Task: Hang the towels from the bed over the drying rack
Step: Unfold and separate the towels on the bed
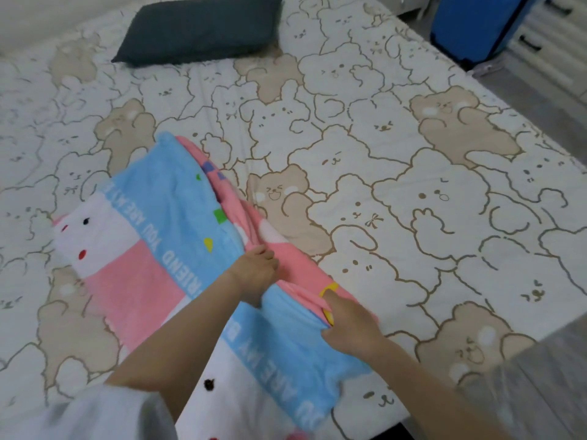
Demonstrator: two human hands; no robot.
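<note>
Reaching down over the bed (413, 160), you have both hands on the towels near the lower centre of the frame. Your left hand (254, 274) is clenched on the right edge of the blue towel (178, 201), bunching the cloth where it meets the pink towel (286, 249) beneath. Your right hand (349, 328), just below and to the right of the left, grips a fold where blue and pink cloth come together; which layer the fingers actually pinch you cannot tell. The blue towel lies on top, running from centre left down to the bottom edge of the frame, with white lettering along it and a pink-and-white cartoon figure on its left part. The pink towel shows only as a strip along the blue one's right side, with small coloured shapes on it. Both rest on the bedsheet printed with beige and white bears. A dark grey pillow (203, 27) sits at the upper left of the frame, well apart from the towels, and a blue suitcase (476, 23) stands on the floor at the upper right, beside a white drawer unit (552, 30).
</note>
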